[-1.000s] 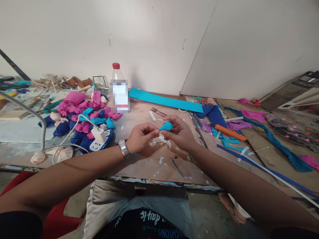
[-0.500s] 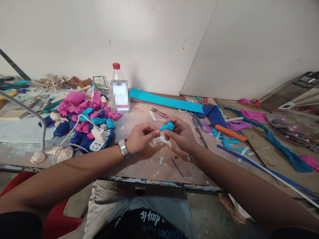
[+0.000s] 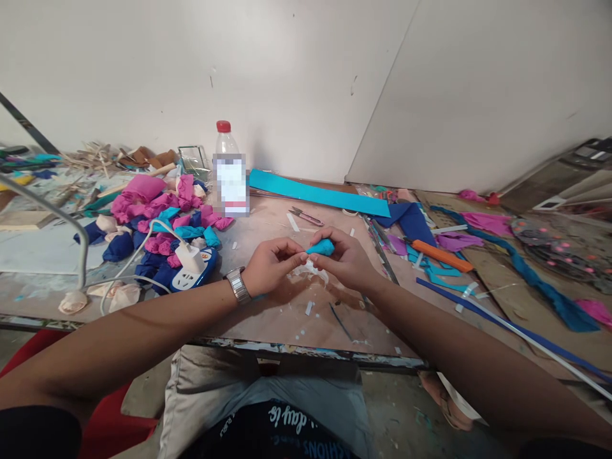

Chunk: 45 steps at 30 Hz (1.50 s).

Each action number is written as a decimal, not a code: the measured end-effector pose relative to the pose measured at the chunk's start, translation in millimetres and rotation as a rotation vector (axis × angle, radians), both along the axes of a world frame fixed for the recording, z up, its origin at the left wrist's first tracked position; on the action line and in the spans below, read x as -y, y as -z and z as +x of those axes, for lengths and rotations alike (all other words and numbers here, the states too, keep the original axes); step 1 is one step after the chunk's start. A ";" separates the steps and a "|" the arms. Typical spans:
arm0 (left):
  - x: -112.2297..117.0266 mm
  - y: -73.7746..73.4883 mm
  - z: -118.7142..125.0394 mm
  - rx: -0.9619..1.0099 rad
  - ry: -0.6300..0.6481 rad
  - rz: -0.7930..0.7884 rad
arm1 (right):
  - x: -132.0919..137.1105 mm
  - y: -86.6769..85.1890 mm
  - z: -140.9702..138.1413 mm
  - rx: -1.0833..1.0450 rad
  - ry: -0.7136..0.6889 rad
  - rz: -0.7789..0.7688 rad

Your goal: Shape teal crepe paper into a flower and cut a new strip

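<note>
A small turquoise crepe paper flower bud (image 3: 323, 247) is held between my two hands, above the middle of the work table (image 3: 282, 319). My left hand (image 3: 275, 262), with a metal watch at the wrist, pinches the bud's narrow end between thumb and fingertips. Around its fuller end close the thumb and fingers of my right hand (image 3: 342, 258). Beyond the hands lie small pink-handled thread snips (image 3: 308, 217). A long strip of turquoise paper (image 3: 318, 192) rests behind them. Part of the bud is hidden by the fingers.
Pink, blue and turquoise paper buds (image 3: 157, 223) are heaped at the left beside a power strip (image 3: 194, 274) with a white cable. A red-capped bottle (image 3: 230, 172) stands near the wall. At the right lie an orange cutter (image 3: 442, 255), a blue strip (image 3: 507, 325) and a white stick (image 3: 540, 341).
My right fingers have shifted and wrapped further over the bud, which now looks rounder and less pointed. Both hands stay in nearly the same place.
</note>
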<state>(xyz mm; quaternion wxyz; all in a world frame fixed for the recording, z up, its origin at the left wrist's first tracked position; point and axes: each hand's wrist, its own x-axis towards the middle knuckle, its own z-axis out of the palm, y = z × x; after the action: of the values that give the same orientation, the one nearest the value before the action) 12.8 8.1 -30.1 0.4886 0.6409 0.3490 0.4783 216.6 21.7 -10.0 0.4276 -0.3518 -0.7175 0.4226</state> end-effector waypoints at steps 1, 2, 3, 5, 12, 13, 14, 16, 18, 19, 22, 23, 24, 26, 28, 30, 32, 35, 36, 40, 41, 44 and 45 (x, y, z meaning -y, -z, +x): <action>0.4 -0.4 0.1 -0.006 -0.004 0.001 | 0.0 0.4 0.6 0.016 0.006 0.005; 0.8 -0.8 0.2 -0.009 -0.005 -0.001 | 0.1 0.7 1.1 0.022 0.012 0.008; 1.2 -1.3 0.4 -0.011 -0.003 -0.004 | 0.2 0.9 1.4 0.021 0.017 0.006; 1.7 -2.1 0.8 -0.011 -0.001 -0.006 | 0.8 1.1 1.4 0.009 0.023 -0.006; 1.8 -0.4 0.4 -0.028 -0.027 0.030 | 2.9 -1.1 -0.7 -0.017 0.007 -0.044; 1.6 0.3 0.1 -0.039 -0.040 0.038 | 3.1 -1.6 -0.7 0.011 0.013 -0.006; 1.5 0.8 -0.2 -0.052 -0.050 0.048 | 3.3 -2.2 -0.6 0.047 0.019 0.043; 1.6 1.4 -0.6 -0.082 -0.058 0.065 | 3.6 -3.1 -0.4 0.114 0.024 0.130; 2.0 1.1 -0.7 -0.109 -0.058 0.081 | 3.8 -3.3 -0.4 0.144 0.030 0.158; 2.3 0.7 -0.7 -0.122 -0.056 0.088 | 3.7 -3.1 -0.5 0.140 0.031 0.148; 2.6 0.0 -0.9 -0.141 -0.053 0.098 | 3.2 -2.3 -0.9 0.039 0.011 0.039; 2.5 0.1 -1.0 -0.143 -0.055 0.096 | 2.9 -2.3 -1.1 -0.004 0.002 -0.006; 2.4 0.3 -1.2 -0.144 -0.057 0.093 | 2.5 -2.5 -1.3 -0.043 -0.006 -0.048; 2.0 1.0 -1.5 -0.140 -0.063 0.086 | 1.8 -3.5 -1.6 -0.088 -0.010 -0.104; 1.8 1.8 -1.6 -0.132 -0.067 0.079 | 1.1 -4.3 -1.8 -0.109 -0.008 -0.126; 1.8 2.3 -1.5 -0.120 -0.060 0.071 | 0.3 -4.4 -2.0 -0.137 -0.005 -0.135; 1.8 2.3 -1.4 -0.106 -0.049 0.064 | -0.6 -3.5 -2.2 -0.165 0.000 -0.145; 1.7 1.6 -1.2 -0.086 -0.036 0.062 | -2.2 -1.6 -2.6 -0.209 -0.003 -0.179; 1.7 1.3 -1.1 -0.080 -0.031 0.064 | -2.7 -1.1 -2.8 -0.227 -0.010 -0.199; 1.7 0.5 -0.8 -0.057 -0.020 0.066 | -3.9 -1.6 -3.9 -0.326 -0.032 -0.318; 1.8 0.4 -0.6 -0.052 -0.018 0.065 | -3.9 -2.3 -4.3 -0.345 -0.033 -0.344; 2.2 0.5 -0.1 -0.039 -0.009 0.059 | -3.1 -5.3 -5.3 -0.360 -0.032 -0.385; 2.3 0.7 0.0 -0.036 -0.006 0.057 | -2.8 -6.3 -5.6 -0.359 -0.031 -0.389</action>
<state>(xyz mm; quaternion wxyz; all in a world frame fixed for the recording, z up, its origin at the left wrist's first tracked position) 12.8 5.8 -30.8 0.4623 0.6619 0.3460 0.4780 211.0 24.5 -3.8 0.4658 -0.3356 -0.5407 0.6148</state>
